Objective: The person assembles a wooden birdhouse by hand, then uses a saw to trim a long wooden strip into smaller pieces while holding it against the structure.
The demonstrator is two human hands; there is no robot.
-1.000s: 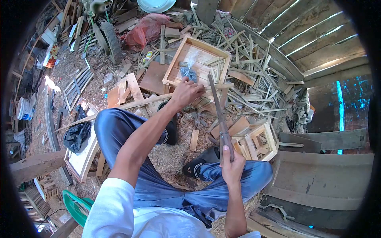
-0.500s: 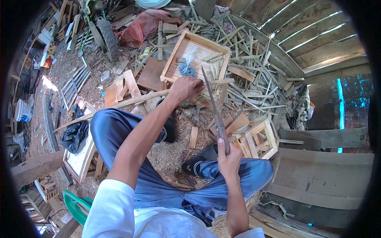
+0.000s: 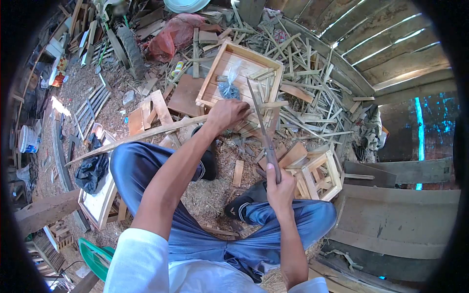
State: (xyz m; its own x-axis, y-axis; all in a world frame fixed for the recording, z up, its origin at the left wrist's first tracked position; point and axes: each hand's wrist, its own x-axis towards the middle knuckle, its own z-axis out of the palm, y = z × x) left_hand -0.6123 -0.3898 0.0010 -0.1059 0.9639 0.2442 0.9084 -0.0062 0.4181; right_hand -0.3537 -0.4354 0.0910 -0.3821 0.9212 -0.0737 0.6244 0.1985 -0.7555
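Note:
My left hand (image 3: 226, 115) is closed around a long, thin wooden strip (image 3: 146, 134) near its far end. The strip runs from the left, over my bent left knee, to a short end just right of the hand. My right hand (image 3: 282, 189) grips the handle of a long tool with a narrow, pointed blade (image 3: 261, 118). Its blade slants up and away from me, crossing the strip close to my left fingers. Right beyond my left hand stands a shallow wooden box (image 3: 207, 89). A clear plastic bag (image 3: 228, 90) with small bluish-grey contents lies in the box, beside some short sticks.
Thin wood offcuts (image 3: 312, 102) are heaped to the right of the box. A small wooden frame (image 3: 333, 172) lies by my right knee. At left are a white panel (image 3: 95, 202) with a black plastic bag (image 3: 91, 173) and a green plastic stool (image 3: 90, 254). Wood shavings cover the ground.
My right hand and the blade have shifted slightly forward, away from me. My left hand keeps its hold on the strip, and the whole view has moved a little.

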